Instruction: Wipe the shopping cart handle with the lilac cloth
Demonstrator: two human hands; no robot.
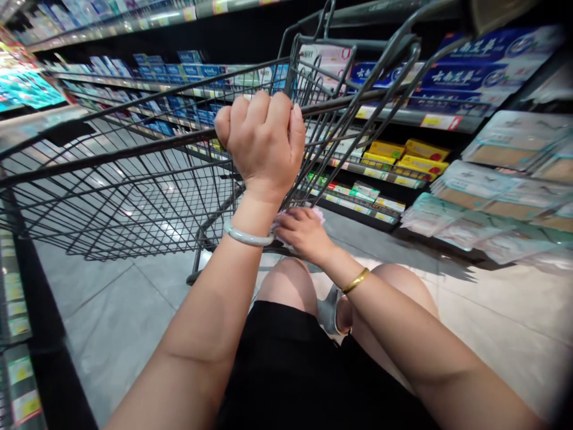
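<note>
My left hand [264, 140] is wrapped round the top rail of a grey wire shopping cart [197, 134], knuckles up, a pale bangle on the wrist. Lower down and a little to the right, my right hand [307, 234] is closed on a pale pink cloth [319, 215], of which only the edges show past the fingers. It is by the cart's lower frame, and I cannot tell whether the cloth touches the metal. A gold bracelet [356, 280] circles that wrist. The part of the cart's basket in view shows bare mesh above the floor.
Shelves of blue boxes [465, 77] run behind the cart, with yellow boxes [421, 158] on a lower shelf. Clear hanging packs [487, 185] jut out at the right. Another shelf edge [20, 328] borders the left. My bent knees [289, 283] are over the grey tiled floor.
</note>
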